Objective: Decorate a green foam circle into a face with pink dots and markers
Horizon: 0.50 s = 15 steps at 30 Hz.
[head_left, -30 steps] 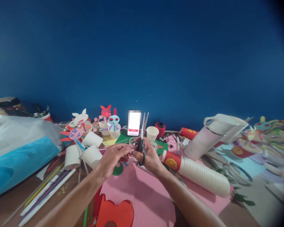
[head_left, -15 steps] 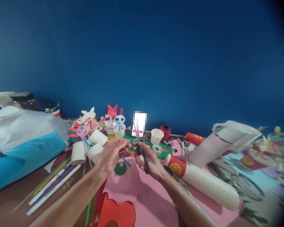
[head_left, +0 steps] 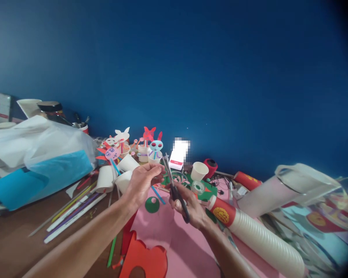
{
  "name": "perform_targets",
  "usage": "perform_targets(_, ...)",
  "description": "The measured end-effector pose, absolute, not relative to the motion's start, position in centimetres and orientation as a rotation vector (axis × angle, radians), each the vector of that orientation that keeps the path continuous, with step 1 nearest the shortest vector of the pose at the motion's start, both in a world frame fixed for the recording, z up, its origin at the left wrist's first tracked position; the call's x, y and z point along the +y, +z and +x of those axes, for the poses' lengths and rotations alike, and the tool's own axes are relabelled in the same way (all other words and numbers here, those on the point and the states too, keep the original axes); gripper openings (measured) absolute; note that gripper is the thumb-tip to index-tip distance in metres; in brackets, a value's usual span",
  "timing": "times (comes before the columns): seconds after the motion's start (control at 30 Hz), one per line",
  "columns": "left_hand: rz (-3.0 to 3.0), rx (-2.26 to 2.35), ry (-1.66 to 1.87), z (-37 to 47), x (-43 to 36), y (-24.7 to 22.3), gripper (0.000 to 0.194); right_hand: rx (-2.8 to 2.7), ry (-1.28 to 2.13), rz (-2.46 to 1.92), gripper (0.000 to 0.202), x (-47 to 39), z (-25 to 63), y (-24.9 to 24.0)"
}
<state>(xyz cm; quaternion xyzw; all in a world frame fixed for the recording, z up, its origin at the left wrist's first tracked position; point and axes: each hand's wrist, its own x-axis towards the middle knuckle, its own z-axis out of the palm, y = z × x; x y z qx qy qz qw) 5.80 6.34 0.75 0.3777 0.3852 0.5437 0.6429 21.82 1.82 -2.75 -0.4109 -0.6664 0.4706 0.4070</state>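
Black-handled scissors (head_left: 174,189) are gripped in my right hand (head_left: 191,204), their narrow blades pointing up and slightly apart at the tips. Just left of the blades, my left hand (head_left: 142,181) is closed in a pinch between thumb and fingers. Whatever sits in that pinch is too small to make out. Beneath both hands lies a pink sheet (head_left: 159,231), with a green paper circle (head_left: 152,205) bearing a small pink dot. A blue strip (head_left: 158,195) is by the left fingertips. Nearer me is a red sheet with cut-out curves (head_left: 153,258).
Paper animal figures (head_left: 156,145) stand in white cups at the back, left of a lit phone (head_left: 178,154). A long stack of paper cups (head_left: 263,231) lies right, near a pitcher (head_left: 266,195). Pens (head_left: 75,218) and a plastic bag (head_left: 46,135) are left.
The view has turned left, so the tabletop things appear further right. The scissors lean a little more to the left, and both hands stay close together.
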Motion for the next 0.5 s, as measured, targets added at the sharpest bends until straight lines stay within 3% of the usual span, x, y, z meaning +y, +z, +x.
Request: perform_targets(0.5,0.802,0.871,1.245,6.43,5.93,0.54,0.016,-1.775,1.101,-1.051,0.051,1.87,21.84,-3.21)
